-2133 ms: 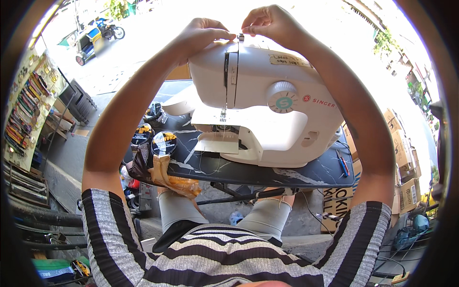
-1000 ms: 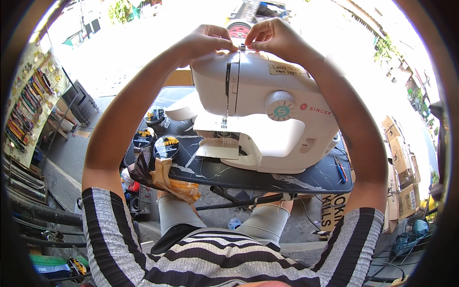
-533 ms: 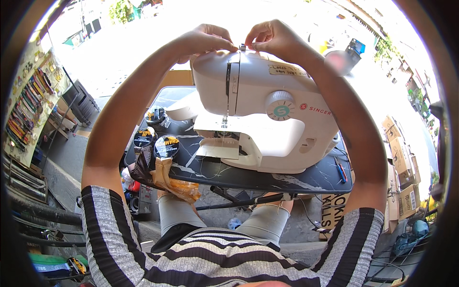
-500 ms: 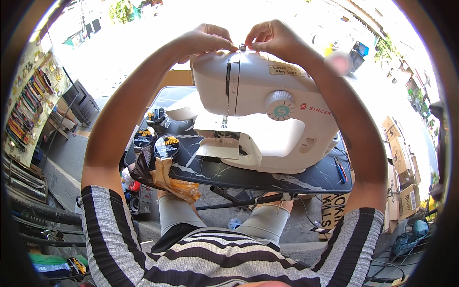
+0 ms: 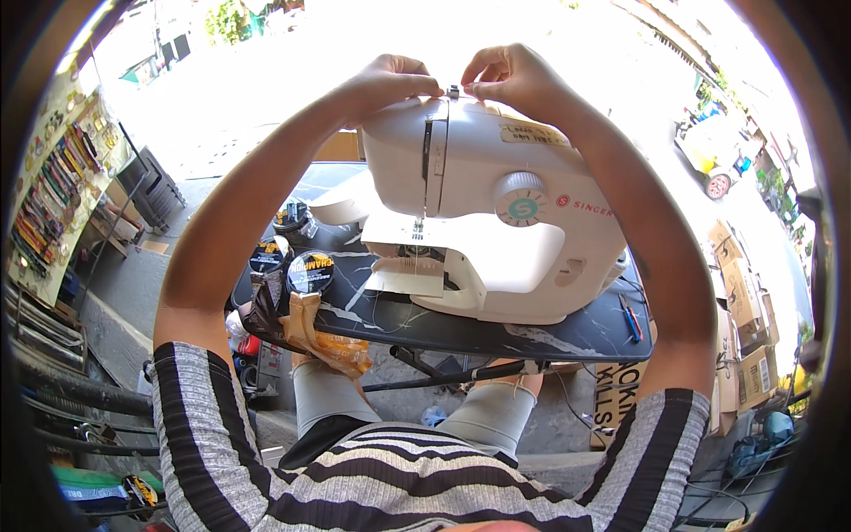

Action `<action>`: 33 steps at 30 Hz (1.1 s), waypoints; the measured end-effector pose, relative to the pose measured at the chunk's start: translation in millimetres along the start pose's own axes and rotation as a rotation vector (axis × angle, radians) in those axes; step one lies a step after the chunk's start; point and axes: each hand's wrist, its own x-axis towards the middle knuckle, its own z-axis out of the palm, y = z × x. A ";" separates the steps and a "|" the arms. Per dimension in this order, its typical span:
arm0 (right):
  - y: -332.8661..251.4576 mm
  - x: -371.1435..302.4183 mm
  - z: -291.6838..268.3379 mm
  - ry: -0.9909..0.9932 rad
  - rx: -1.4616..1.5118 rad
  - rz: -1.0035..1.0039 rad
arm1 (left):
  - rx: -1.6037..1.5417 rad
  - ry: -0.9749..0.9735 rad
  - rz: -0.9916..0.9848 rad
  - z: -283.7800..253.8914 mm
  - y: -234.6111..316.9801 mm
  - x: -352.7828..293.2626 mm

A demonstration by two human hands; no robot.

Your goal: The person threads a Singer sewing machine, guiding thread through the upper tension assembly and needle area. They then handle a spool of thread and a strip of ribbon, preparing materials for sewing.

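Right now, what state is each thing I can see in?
Left hand: fingers bent, atop the machine; grip unclear.
Right hand: fingers bent, beside the small metal piece; grip unclear.
Small metal piece: standing up from the machine's top.
Sewing machine: upright on the table.
Front flap: folded down, open.
Orange plastic packet: crumpled, hanging over the table edge.
Slim red-and-blue item: lying on the table.

Left hand (image 5: 399, 80): upper centre, fingers were curled.
Right hand (image 5: 510, 74): beside it, thumb and fingertip were close.
Left arm (image 5: 253, 186), right arm (image 5: 651, 208): both bowed outward.
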 end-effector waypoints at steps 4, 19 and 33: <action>0.7 0.3 1.8 0.023 0.001 0.006 | 0.004 0.013 -0.020 0.5 1.1 -3.5; 4.1 -0.2 2.0 0.010 -0.004 0.016 | -0.028 0.048 -0.002 4.2 -5.5 -4.6; 12.6 3.3 3.0 0.043 -0.042 -0.007 | -0.115 0.037 0.041 4.7 -5.1 -8.3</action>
